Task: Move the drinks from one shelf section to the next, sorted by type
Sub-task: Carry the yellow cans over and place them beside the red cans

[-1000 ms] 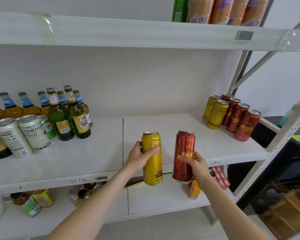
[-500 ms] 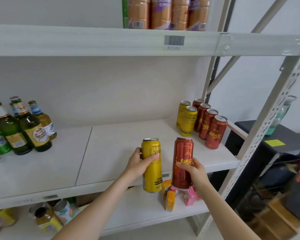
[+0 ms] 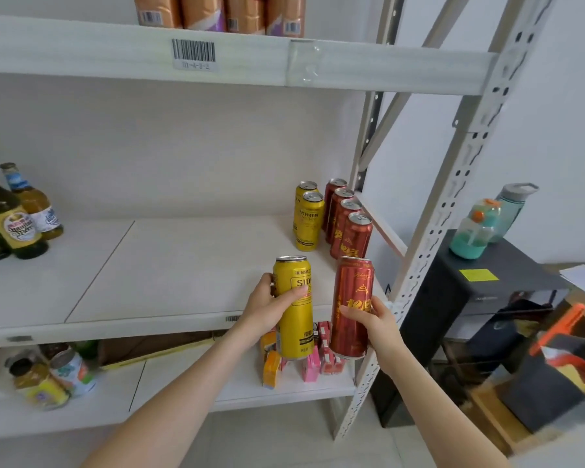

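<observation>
The left hand [image 3: 267, 307] grips a yellow can [image 3: 294, 319] round its upper half, thumb across the printed front and fingers curled behind. The can is upright in the air just in front of the middle shelf [image 3: 183, 265], near that shelf's right end. The right hand [image 3: 377, 327] clasps a red can [image 3: 352, 298] from its right side, also upright in front of the shelf's front edge, just beside the yellow one but not touching it. At the back right of the middle shelf stand two shelved yellow cans [image 3: 308, 221], one behind the other, and just right of them a row of four red cans [image 3: 347, 228] runs front to back. At the shelf's far left end stand glass bottles [image 3: 14, 214]. Above the middle shelf, an upper shelf [image 3: 81, 49] with a barcode label carries orange wrapped packs [image 3: 217, 11]. Below its right end lie small orange and pink cartons [image 3: 309, 366]; below its left end sit jars [image 3: 54, 373]. Beyond its right end rises a perforated upright [image 3: 436, 231], then a black unit [image 3: 470, 288] bearing two water bottles [image 3: 477, 228].
</observation>
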Tool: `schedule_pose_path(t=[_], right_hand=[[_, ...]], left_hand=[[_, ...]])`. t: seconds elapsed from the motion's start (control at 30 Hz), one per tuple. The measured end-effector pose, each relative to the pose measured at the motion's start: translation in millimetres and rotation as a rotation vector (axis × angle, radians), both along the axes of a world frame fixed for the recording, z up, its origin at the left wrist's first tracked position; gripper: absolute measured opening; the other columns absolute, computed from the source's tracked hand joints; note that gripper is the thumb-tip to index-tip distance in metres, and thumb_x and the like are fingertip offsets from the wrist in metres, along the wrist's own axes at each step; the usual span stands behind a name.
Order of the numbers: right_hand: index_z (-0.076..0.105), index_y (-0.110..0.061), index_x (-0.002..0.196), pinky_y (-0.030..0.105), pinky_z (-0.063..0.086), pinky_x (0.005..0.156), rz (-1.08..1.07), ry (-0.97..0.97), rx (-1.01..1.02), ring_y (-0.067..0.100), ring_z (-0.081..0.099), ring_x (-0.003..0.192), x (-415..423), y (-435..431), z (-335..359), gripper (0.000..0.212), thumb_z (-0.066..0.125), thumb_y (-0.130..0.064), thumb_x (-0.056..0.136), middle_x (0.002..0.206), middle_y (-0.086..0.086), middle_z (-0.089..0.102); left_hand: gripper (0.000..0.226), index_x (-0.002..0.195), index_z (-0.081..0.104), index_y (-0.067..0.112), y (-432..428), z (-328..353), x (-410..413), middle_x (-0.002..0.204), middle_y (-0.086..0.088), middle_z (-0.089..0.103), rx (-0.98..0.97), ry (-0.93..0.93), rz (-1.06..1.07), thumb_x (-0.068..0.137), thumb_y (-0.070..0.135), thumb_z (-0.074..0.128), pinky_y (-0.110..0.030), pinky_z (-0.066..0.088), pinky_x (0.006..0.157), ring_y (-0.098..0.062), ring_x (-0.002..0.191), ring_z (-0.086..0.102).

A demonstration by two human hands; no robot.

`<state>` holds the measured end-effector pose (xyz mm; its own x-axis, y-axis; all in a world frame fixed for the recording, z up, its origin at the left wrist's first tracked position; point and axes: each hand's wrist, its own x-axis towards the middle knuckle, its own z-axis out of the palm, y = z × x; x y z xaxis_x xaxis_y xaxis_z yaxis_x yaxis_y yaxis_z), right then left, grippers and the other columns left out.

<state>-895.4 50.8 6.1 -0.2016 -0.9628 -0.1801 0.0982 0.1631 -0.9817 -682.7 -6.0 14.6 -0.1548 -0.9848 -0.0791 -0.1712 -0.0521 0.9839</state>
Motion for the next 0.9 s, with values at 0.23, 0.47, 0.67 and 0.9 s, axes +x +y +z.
schedule_pose_path(t=[0.23,0.47,0.67,0.9], right_hand=[[0.055,-0.031,0.106,0.026,0.048,0.065,-0.022,-0.013,-0.030,0.018,0.066,0.094,-35.4,-24.2,-1.6,0.041,0.079,-0.015,0.076,0.107,0.002,0.067],[0.056,-0.032,0.107,0.026,0.049,0.070,-0.054,0.051,-0.096,0.016,0.066,0.097,-53.5,-60.5,-4.1,0.045,0.082,-0.017,0.074,0.106,-0.002,0.068],[0.050,-0.036,0.112,0.025,0.046,0.072,-0.062,0.136,-0.107,0.009,0.061,0.100,-58.3,-87.9,-9.6,0.055,0.085,-0.021,0.071,0.109,-0.009,0.064],[0.048,-0.041,0.110,0.012,0.044,0.066,-0.043,0.203,-0.122,-0.001,0.058,0.099,-61.6,-107.3,-21.5,0.061,0.086,-0.019,0.069,0.110,-0.018,0.061]], left_hand=[[0.056,0.115,0.052,0.024,-36.3,0.2,-38.9,0.113,0.001,0.065,-0.040,-0.050,-0.025,0.073,0.051,0.078,-0.045,0.055,0.093,-0.017,0.104,0.065],[0.051,0.116,0.049,0.021,-80.0,4.5,-61.0,0.105,0.007,0.064,-0.162,-0.171,0.020,0.079,0.042,0.078,-0.030,0.052,0.080,-0.008,0.096,0.063],[0.051,0.112,0.046,0.020,-110.0,-0.5,-70.3,0.103,0.007,0.062,-0.232,-0.177,0.133,0.080,0.038,0.079,-0.031,0.049,0.079,-0.015,0.094,0.063],[0.057,0.120,0.038,0.023,-136.9,-14.1,-78.6,0.115,0.005,0.057,-0.281,-0.148,0.173,0.081,0.034,0.079,-0.034,0.048,0.087,-0.018,0.103,0.058]])
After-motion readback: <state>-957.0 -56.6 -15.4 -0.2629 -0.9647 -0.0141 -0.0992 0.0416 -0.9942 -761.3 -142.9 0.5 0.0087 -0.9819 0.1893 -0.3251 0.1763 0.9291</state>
